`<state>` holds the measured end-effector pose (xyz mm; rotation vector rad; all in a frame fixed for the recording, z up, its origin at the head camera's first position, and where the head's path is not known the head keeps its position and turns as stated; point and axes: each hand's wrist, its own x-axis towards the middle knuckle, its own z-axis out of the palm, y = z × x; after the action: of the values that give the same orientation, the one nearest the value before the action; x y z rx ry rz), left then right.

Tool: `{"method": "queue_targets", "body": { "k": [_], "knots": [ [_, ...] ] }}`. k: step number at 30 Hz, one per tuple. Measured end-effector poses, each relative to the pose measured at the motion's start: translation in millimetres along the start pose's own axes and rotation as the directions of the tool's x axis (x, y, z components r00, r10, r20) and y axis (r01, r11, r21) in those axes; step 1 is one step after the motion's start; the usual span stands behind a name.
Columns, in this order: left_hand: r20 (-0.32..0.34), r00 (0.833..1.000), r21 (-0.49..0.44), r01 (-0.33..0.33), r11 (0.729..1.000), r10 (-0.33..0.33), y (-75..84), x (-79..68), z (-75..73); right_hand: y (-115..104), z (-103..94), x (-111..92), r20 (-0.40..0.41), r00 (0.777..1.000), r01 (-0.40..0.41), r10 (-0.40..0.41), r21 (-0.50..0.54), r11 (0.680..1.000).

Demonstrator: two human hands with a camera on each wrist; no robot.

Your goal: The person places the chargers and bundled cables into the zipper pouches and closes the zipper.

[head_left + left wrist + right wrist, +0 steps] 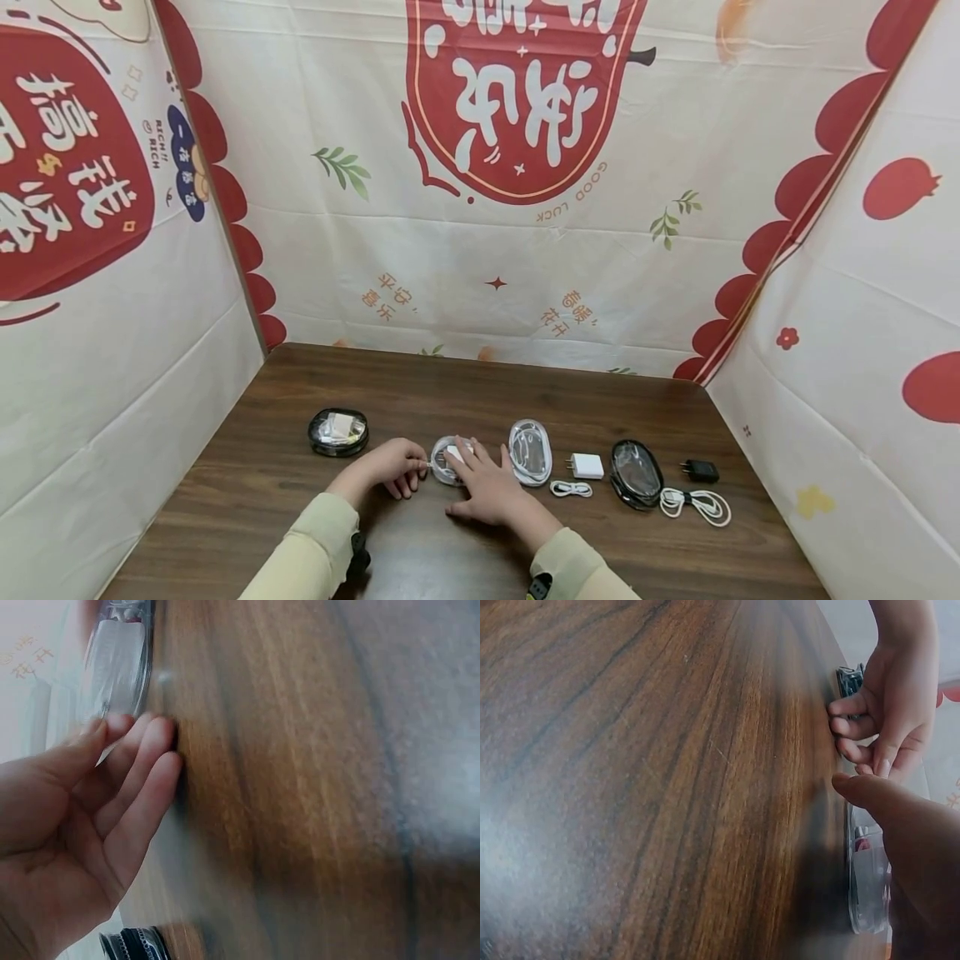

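Sleeves (311, 542) over a wood-grain counter (420, 554), a clear oval case (437, 463) just ahead

Fingers spread, the right hand (487, 487) lies over the case, presumably steadying it against the left hand (395, 467), which pinches its left end. Beyond, a black-rimmed oval case (338, 432) sits apart, probably leaving working room.

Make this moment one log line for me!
left hand: pinches clear case at left end; right hand: rests on same case; loose white plug: farther right; item farthest left: black case
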<state>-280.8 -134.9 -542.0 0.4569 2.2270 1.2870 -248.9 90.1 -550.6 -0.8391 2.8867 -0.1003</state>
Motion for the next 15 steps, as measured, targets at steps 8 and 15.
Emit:
{"method": "queue_targets", "body": {
  "k": [8, 15],
  "knots": [
    [0.037, 0.999, 0.029, -0.033, 0.999, 0.031, 7.7, -5.6, 9.3, -0.8, -1.2, -1.7, 0.004, 1.000, -0.011, 0.011, 0.029, 1.000],
    [0.000, 0.999, 0.064, -0.035, 0.997, 0.035, 6.4, -3.8, 13.7, -1.4, -1.8, -2.1, -0.005, 1.000, -0.003, 0.004, 0.025, 1.000]
  ]
}}
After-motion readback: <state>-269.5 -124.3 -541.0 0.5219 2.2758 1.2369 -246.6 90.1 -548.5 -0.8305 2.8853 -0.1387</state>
